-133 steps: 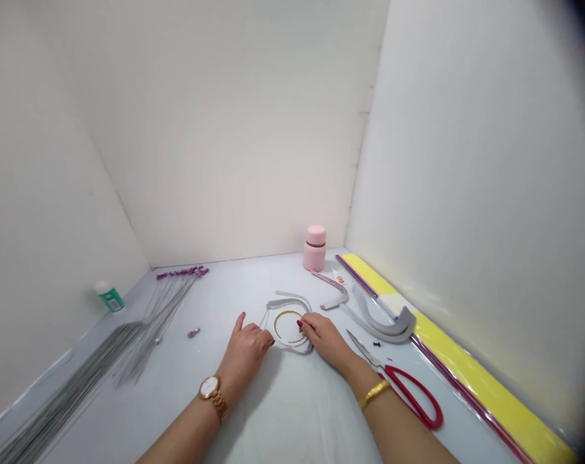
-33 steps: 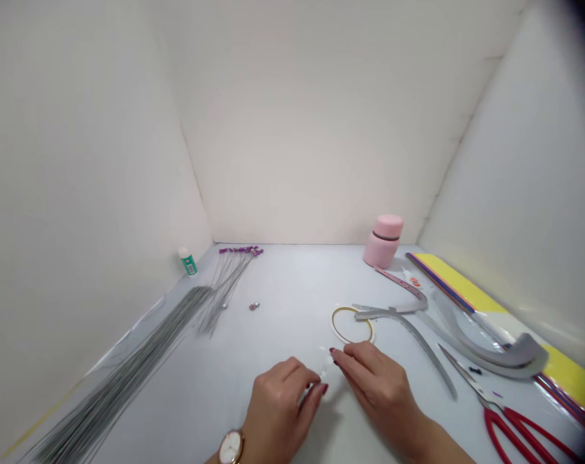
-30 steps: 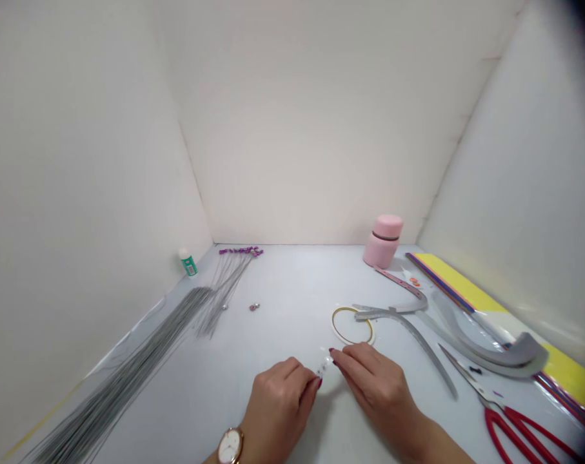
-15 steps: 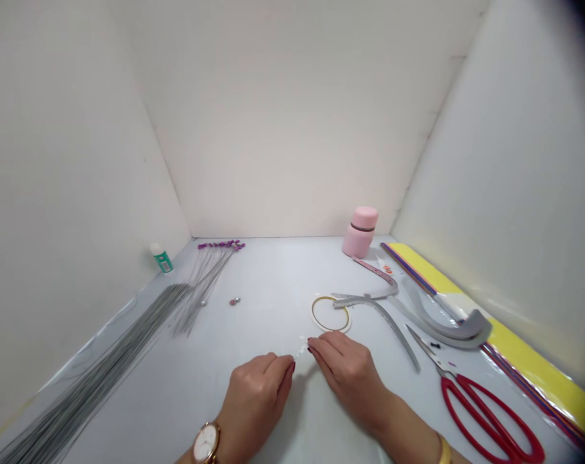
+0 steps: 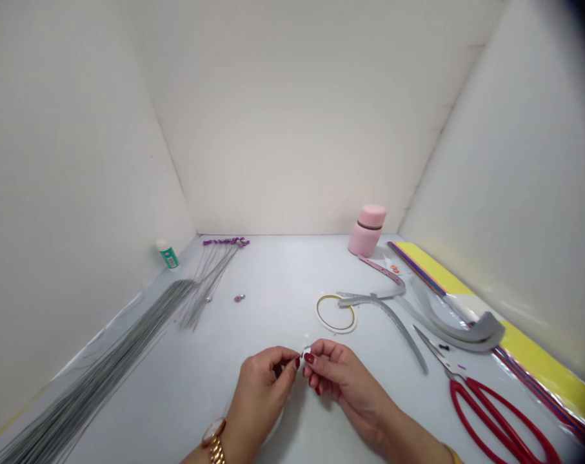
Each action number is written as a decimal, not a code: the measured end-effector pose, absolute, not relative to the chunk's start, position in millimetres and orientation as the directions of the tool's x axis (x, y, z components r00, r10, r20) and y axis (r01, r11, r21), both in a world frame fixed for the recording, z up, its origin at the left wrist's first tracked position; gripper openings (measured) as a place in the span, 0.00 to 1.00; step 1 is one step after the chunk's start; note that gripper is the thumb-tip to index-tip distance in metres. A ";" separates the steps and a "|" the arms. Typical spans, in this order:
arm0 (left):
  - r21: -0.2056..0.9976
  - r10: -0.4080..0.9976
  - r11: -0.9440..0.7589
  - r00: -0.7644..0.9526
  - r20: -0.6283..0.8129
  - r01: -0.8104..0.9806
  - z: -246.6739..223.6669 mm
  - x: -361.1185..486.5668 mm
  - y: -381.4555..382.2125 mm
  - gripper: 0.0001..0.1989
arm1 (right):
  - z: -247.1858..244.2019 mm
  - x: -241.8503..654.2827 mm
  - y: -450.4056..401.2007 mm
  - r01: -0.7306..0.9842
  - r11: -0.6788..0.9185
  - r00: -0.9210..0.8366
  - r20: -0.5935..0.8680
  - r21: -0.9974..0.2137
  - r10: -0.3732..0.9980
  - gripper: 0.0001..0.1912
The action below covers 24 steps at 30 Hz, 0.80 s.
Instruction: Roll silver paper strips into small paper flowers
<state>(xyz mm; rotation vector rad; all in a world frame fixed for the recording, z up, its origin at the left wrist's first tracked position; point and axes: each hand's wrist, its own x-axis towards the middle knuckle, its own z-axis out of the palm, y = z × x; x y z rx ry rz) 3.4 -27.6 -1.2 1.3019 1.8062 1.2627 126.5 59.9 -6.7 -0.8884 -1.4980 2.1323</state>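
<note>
Head view: one camera looks down on a pale table (image 5: 282, 277) boxed in by white walls (image 5: 292, 116).

Left hand: the left hand (image 5: 260, 386) is closed to a pinch, its red-nailed fingertips on the small white piece, with a gold watch (image 5: 213, 433) on the wrist.

Right hand: the right hand (image 5: 343, 386) is also pinching, from the other side, so the knuckles nearly meet.

Held thing: the small white piece (image 5: 306, 352) sits between both sets of fingertips, above the table.

Nearest things: a gold hoop on a white ring (image 5: 343, 330) lies just ahead of the hands, beside bent grey strips (image 5: 393, 316).

Farther right: red-handled scissors (image 5: 466, 403) lie near a yellow sheet (image 5: 538, 367), and a pink jar (image 5: 367, 231) stands at the back.

Farther left: a long bundle of grey wires (image 5: 103, 367), purple-tipped wires (image 5: 224, 241), a small bead (image 5: 239, 298) and a green-labelled bottle (image 5: 167, 254).

Done and left: the wires and hoop lie well apart from the hands, with nothing visibly joined to the held piece.

Hidden: fingers cover most of the piece, so its shape and material are hard to make out.
</note>
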 end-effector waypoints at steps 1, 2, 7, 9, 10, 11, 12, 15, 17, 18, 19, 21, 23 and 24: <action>0.956 0.934 0.085 -0.357 0.022 0.280 -1.5 4.4 -26.2 0.10 | -6.1 126.4 59.7 -0.008 -0.463 -0.728 -0.312 -0.887 0.611 0.11; 0.977 0.937 0.089 -0.350 -0.017 0.192 -2.2 5.2 -24.8 0.10 | -5.7 126.2 59.5 -0.047 -0.528 -0.728 -0.333 -0.848 0.599 0.11; 0.996 0.944 0.083 -0.323 -0.071 0.022 -5.7 8.0 -20.6 0.10 | -9.5 124.1 58.6 -0.059 -0.458 -0.663 -0.309 -0.887 0.682 0.11; 0.996 0.943 0.082 -0.322 -0.084 -0.020 -6.1 9.1 -20.0 0.10 | -12.7 123.2 58.7 -0.031 -0.399 -0.638 -0.289 -0.917 0.714 0.12; 0.996 0.942 0.083 -0.322 -0.092 -0.039 -6.2 9.6 -19.9 0.10 | -14.4 122.9 58.8 -0.023 -0.379 -0.629 -0.282 -0.925 0.725 0.12; 0.995 0.941 0.085 -0.324 -0.099 -0.058 -6.1 10.0 -19.8 0.10 | -16.1 122.5 58.9 -0.018 -0.365 -0.623 -0.275 -0.931 0.733 0.12; 0.993 0.939 0.087 -0.328 -0.107 -0.074 -6.1 10.2 -19.8 0.10 | -17.5 122.2 58.9 -0.015 -0.358 -0.618 -0.273 -0.934 0.738 0.12; 0.989 0.927 0.095 -0.353 -0.128 -0.109 -6.3 10.0 -20.3 0.11 | -19.6 121.4 57.8 -0.007 -0.349 -0.608 -0.273 -0.937 0.745 0.12; 0.988 0.923 0.096 -0.362 -0.134 -0.121 -6.3 9.1 -20.8 0.11 | -18.4 121.0 56.1 -0.011 -0.348 -0.596 -0.273 -0.938 0.755 0.11; 0.987 0.922 0.095 -0.362 -0.135 -0.126 -6.1 8.5 -21.1 0.11 | -17.1 120.8 55.3 -0.019 -0.353 -0.585 -0.276 -0.935 0.763 0.11; 0.987 0.928 0.091 -0.348 -0.133 -0.133 -5.9 8.0 -21.2 0.12 | -15.6 120.5 54.4 -0.038 -0.346 -0.594 -0.257 -0.937 0.762 0.10; 0.985 0.946 0.088 -0.298 -0.130 -0.149 -5.2 7.1 -21.4 0.13 | -12.4 119.9 53.3 -0.075 -0.340 -0.588 -0.234 -0.937 0.774 0.09; 0.985 0.957 0.100 -0.256 -0.134 -0.141 -4.9 6.4 -21.4 0.14 | -10.0 119.6 52.7 -0.089 -0.343 -0.586 -0.229 -0.935 0.777 0.09; 0.986 0.958 0.104 -0.254 -0.134 -0.128 -5.3 6.1 -21.4 0.15 | -9.3 119.5 52.6 -0.089 -0.341 -0.582 -0.229 -0.936 0.781 0.09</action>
